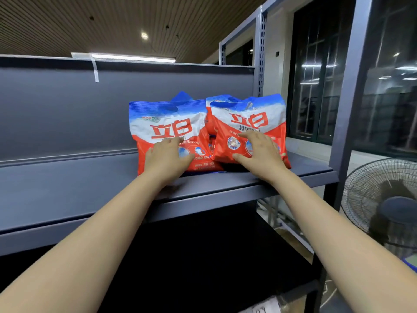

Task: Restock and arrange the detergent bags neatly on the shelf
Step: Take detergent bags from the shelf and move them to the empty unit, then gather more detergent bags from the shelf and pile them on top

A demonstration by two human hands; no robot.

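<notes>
Two red, white and blue detergent bags stand side by side on a grey shelf (67, 190), toward three o'clock. The left hand (165, 158) rests flat-fingered on the left bag (167, 123); the right hand (259, 152) lies spread on the right bag (248, 120). Pushing both evenly back should square their fronts.

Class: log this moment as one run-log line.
left hand: on left bag | right hand: on right bag | both upright on shelf

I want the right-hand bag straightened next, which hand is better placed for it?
The right hand: it already lies flat on the tilted right bag, while the left hand rests on the left bag.
</notes>
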